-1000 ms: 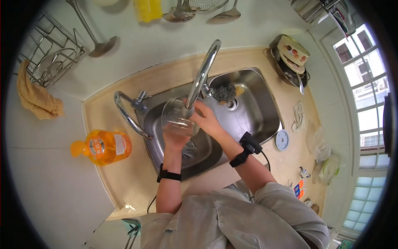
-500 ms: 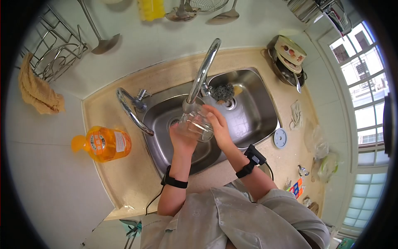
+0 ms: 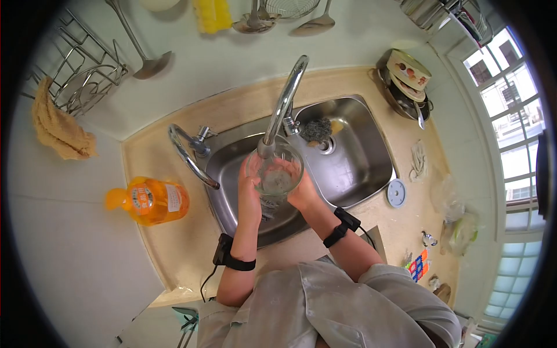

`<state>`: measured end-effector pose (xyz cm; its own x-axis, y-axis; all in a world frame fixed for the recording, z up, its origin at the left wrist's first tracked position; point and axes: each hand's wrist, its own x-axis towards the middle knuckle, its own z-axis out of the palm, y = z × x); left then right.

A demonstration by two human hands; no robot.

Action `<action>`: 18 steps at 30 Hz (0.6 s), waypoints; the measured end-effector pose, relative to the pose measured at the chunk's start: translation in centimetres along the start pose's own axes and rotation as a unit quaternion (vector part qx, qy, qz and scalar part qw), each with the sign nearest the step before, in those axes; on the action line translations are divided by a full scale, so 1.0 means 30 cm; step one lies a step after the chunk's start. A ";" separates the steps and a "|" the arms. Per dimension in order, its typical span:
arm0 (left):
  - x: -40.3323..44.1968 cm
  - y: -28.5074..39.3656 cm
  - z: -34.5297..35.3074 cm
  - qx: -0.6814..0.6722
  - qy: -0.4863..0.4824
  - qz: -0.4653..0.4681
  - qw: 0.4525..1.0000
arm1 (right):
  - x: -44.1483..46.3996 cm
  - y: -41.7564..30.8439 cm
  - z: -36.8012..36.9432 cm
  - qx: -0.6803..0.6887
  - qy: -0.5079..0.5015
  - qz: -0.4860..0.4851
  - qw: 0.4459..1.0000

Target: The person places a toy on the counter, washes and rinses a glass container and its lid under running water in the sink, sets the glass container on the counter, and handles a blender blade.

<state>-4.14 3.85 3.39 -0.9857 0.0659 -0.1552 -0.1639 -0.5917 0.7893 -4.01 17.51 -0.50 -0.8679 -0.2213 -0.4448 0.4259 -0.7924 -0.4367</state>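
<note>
A clear glass container (image 3: 277,174) is held between my two hands over the left sink basin (image 3: 278,226), its round opening turned up under the spout of the tall faucet (image 3: 284,104). My left hand (image 3: 248,182) grips its left side, fingers partly seen through the glass. On the right side my right hand (image 3: 301,188) holds it, with the fingers partly hidden behind the glass. Wet streaks show below the container; whether they are water is hard to tell.
A dark scrubber (image 3: 316,130) sits in the right basin (image 3: 362,168). Left of the sink are a curved smaller faucet (image 3: 188,156) and an orange soap bottle (image 3: 154,200). A blue-grey disc (image 3: 396,193) and stacked pans (image 3: 400,93) are on the right counter.
The glass container has been turned from lying sideways to mouth up beneath the tall faucet. Both hands have shifted around it, one on each side.
</note>
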 end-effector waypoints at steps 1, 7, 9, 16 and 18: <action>0.000 0.013 -0.008 0.050 -0.039 0.030 0.998 | 0.018 0.008 -0.001 -0.005 -0.020 -0.022 1.000; -0.038 0.062 -0.023 0.162 -0.027 0.007 0.986 | 0.118 -0.038 0.027 -0.160 -0.114 -0.101 0.975; -0.052 0.048 -0.065 0.135 -0.016 -0.047 0.990 | 0.166 -0.065 0.050 0.081 -0.100 0.092 0.987; -0.063 0.068 -0.055 0.100 0.004 -0.129 0.987 | 0.184 -0.081 0.057 -0.056 -0.135 0.060 0.987; -0.057 0.058 -0.061 0.113 -0.002 -0.136 0.984 | 0.167 -0.076 0.054 -0.036 -0.111 0.070 0.991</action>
<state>-2.66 1.24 3.94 -0.9046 0.2005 -0.3761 -0.4250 -0.3588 0.8310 -9.73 17.29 -0.46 -0.8304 -0.4525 -0.3250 0.5564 -0.7037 -0.4419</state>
